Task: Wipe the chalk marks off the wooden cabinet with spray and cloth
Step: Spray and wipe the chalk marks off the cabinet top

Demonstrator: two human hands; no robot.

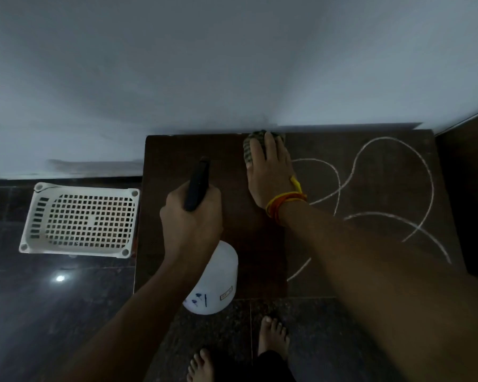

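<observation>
Left hand is wrapped around the black head of the spray bottle, held over the front left part of the wooden cabinet. The nozzle points away toward the wall, and the white body hangs down toward the floor. Right hand lies flat with straight fingers, pressing the cloth onto the cabinet's back edge. Chalk marks loop across the right half. A white basket sits on the floor to the left.

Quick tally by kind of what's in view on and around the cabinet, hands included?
Hands: 2, left hand, right hand
Spray bottle: 1
Cloth: 1
Wooden cabinet: 1
White basket: 1
Bare feet: 2
Total: 8
</observation>
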